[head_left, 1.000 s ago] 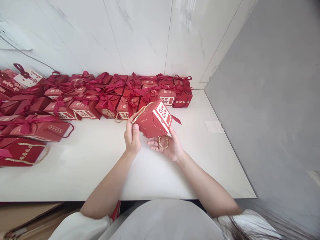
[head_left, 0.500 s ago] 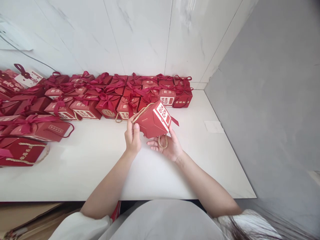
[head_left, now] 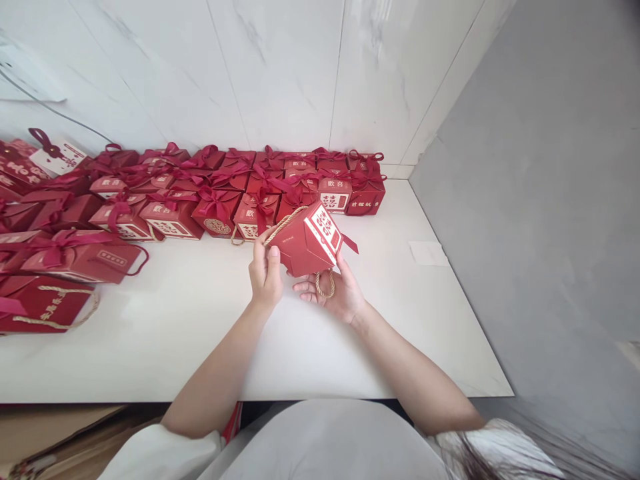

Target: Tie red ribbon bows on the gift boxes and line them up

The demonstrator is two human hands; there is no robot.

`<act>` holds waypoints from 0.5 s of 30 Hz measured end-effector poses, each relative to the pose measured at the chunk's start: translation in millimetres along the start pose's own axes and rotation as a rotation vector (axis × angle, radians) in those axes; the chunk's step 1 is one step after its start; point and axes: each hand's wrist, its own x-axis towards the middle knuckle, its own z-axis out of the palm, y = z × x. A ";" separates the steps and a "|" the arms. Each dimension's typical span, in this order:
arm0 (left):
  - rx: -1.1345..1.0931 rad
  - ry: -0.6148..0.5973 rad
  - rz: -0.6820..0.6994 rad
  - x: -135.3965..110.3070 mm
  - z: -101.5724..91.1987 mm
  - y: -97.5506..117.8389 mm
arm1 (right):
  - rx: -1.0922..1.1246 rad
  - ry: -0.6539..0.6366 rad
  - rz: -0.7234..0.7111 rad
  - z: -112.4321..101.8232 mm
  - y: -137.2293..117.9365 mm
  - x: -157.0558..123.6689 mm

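Observation:
Tilted above the table, a red gift box [head_left: 299, 245] with white-and-red printed characters is between my hands. My left hand [head_left: 267, 272] grips its left end, thumb on the near side, beside a twisted gold cord handle [head_left: 286, 223]. My right hand [head_left: 343, 293] is under the right side, palm up, with the thumb against the box's edge and the other fingers loosely curled. A second gold cord loop [head_left: 325, 285] hangs over that palm. A dark red ribbon end [head_left: 351, 244] sticks out on the right of the box. The box's underside is partly hidden.
Rows of similar red boxes [head_left: 215, 212] with ribbon bows stand along the tiled wall [head_left: 285, 73] and down the left. A white paper piece [head_left: 429, 253] lies on the white table [head_left: 200, 347] at right. A grey wall [head_left: 550, 200] borders the right side.
Almost nothing differs. The gift box is tipped very slightly in my hands, and both hands keep the same places.

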 end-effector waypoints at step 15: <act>-0.149 -0.272 -0.138 -0.2 -3.1 -13.4 | -0.441 0.268 -0.425 -6.8 -10.7 -1.6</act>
